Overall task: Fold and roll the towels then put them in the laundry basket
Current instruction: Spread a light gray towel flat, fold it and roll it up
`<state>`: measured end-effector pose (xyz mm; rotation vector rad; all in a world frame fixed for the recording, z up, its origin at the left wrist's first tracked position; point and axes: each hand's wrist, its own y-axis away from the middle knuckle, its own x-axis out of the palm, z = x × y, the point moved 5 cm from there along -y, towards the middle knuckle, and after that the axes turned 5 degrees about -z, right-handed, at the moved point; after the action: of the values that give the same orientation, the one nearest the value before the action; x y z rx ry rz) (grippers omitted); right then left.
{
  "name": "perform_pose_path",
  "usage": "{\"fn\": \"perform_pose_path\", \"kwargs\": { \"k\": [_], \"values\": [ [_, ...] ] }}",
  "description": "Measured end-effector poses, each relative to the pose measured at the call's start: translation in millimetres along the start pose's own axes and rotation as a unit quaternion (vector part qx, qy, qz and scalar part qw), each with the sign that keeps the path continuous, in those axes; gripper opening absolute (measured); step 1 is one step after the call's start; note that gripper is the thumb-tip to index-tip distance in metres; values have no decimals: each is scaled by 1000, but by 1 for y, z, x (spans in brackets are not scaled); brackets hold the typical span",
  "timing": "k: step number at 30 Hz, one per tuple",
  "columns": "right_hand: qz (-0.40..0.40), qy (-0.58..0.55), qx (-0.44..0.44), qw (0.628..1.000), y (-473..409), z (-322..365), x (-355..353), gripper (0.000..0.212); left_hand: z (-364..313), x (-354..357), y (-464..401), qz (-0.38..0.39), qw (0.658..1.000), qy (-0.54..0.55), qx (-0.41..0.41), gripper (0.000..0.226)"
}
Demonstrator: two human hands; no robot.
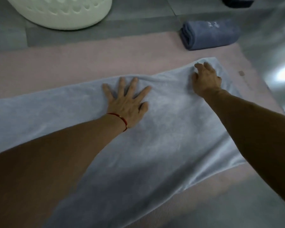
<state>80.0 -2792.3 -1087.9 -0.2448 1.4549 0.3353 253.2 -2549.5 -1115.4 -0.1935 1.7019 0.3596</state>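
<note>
A pale blue towel (163, 129) is spread as a long band across a pink mat (89, 63), apparently folded lengthwise already so that it can be rolled from one end. The left hand (127, 99) is laid flat on it with fingers splayed, grasping nothing, seemingly to pin the cloth and press out a ridge along the far edge. The right hand (206, 79) is set at the far right corner with fingers curled onto the fabric, but whether the corner is actually pinched cannot be told. A darker blue rolled towel (209, 34) is parked at the far right. The white laundry basket (64, 12) is kept at the far left.
</note>
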Motion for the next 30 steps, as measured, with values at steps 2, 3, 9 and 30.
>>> {"fn": "perform_pose_path", "kwargs": {
  "k": [2, 3, 9, 30],
  "values": [
    [-8, 7, 44, 999, -24, -20, 5, 52, -1, 7, -6, -27, 999, -19, -20, 61],
    [-14, 3, 72, 997, -35, -29, 6, 52, -1, 9, -6, -36, 999, -27, -21, 62],
    [-64, -9, 211, 975, -68, -48, 1, 43, -1, 8, -5, -59, 997, -42, -11, 66],
    [-11, -52, 124, 991, 99, -150, -28, 51, -1, 9, -6, -65, 997, -33, -27, 63]
  ]
}}
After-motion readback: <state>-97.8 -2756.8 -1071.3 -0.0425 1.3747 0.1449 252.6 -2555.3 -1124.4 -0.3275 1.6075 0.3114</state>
